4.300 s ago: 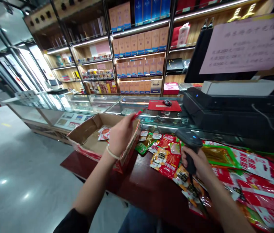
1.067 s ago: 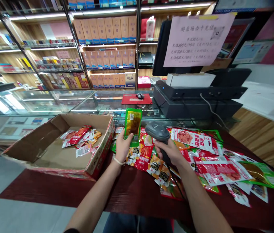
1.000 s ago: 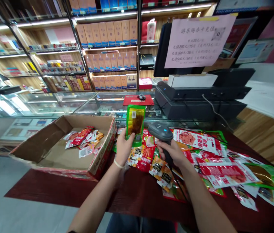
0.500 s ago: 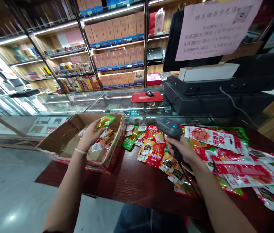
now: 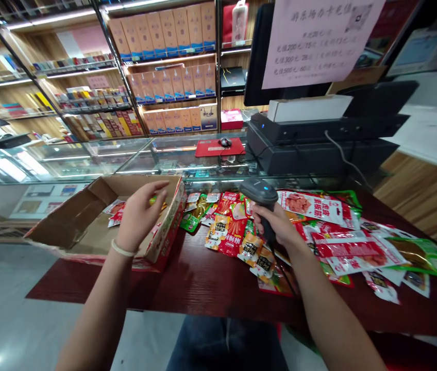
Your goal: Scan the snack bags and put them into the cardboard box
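My left hand is over the cardboard box, fingers stretched out and thumb apart, nothing seen in its grasp. Just past it, a green and yellow snack packet shows in part, the rest hidden by the hand. More red and white packets lie on the box floor. My right hand is wrapped round the handle of a black barcode scanner, its blue light on and its cable hanging down. Beneath and beside the scanner lie red snack packets and small orange and white ones.
A heap of red, white and green packets covers the right of the dark wooden tabletop. Behind stand a glass counter, a mouse on a red mat, and a black till with a monitor bearing a pink sign.
My left hand has let go of the green and yellow packet over the box, and its fingers have straightened. My right hand still grips the scanner. The whole view has shifted slightly.
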Tool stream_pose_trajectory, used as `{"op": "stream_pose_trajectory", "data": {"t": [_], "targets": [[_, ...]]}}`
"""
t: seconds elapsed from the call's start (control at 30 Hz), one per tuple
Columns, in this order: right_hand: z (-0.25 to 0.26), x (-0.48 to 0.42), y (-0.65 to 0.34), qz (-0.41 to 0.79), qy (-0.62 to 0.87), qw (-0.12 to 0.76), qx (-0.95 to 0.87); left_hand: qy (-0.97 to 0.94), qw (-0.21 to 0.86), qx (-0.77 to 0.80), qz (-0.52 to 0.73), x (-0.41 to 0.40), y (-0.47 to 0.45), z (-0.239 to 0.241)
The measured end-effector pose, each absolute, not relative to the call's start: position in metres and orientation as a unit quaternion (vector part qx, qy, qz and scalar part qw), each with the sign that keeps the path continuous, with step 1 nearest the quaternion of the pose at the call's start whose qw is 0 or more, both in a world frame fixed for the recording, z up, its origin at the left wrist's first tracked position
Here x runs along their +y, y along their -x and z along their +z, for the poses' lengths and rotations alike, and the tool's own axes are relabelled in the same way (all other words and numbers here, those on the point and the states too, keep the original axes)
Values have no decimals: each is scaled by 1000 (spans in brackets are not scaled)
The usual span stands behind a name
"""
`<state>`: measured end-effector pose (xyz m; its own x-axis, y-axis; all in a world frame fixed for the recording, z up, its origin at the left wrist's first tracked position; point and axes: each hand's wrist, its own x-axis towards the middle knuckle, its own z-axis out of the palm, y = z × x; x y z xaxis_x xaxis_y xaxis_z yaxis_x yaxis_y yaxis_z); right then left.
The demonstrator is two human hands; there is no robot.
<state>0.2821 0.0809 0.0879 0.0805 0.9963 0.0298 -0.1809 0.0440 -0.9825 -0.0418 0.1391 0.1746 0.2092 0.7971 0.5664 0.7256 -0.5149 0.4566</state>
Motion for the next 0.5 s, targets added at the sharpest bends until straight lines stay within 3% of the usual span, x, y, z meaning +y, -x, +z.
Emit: {"op": "stream_pose_trajectory", "data": {"t": [0.13, 0.5], "targets": [[92, 81, -292, 495, 462, 598, -430, -830, 80, 400, 380, 127, -16, 165], [107, 72, -352, 423, 459, 692, -362, -892, 167, 294, 300, 164, -151, 62]]}}
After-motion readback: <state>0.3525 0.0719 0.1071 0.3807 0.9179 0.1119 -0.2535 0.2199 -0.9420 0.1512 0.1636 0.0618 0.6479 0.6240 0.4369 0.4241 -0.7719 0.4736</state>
